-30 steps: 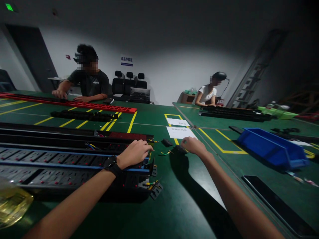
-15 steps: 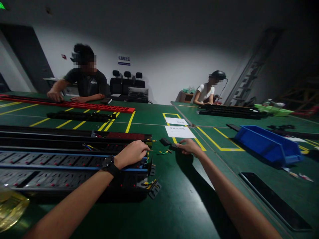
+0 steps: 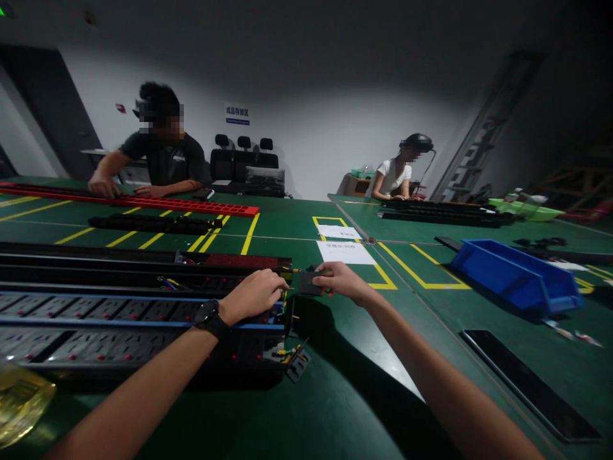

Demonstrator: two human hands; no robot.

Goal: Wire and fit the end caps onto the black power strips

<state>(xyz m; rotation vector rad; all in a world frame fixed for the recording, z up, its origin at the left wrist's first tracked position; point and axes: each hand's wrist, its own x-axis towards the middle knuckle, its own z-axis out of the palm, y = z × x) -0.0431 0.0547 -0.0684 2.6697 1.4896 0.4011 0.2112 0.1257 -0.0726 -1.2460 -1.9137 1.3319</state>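
My left hand (image 3: 253, 295), with a black watch on the wrist, rests on the right end of the long black socket strips (image 3: 129, 310). Its fingers are bent together near the wires at the strip end; what they hold, if anything, is too small to tell. Just right of the strip ends, my right hand (image 3: 338, 281) pinches a flat black piece (image 3: 310, 283) between thumb and fingers. Below it, a dark end piece (image 3: 297, 364) with yellow-green wires hangs at the nearest strip's end.
A blue bin (image 3: 517, 275) and a phone (image 3: 527, 383) lie to the right. White papers (image 3: 345, 252) are beyond my right hand. Two people sit across the table, by a red strip (image 3: 205, 206) and black strips (image 3: 445, 214). Something yellow and clear (image 3: 22, 402) is at lower left.
My right hand has moved left toward the strip ends, and the black piece in it now shows its flat face. My left hand has stayed in place.
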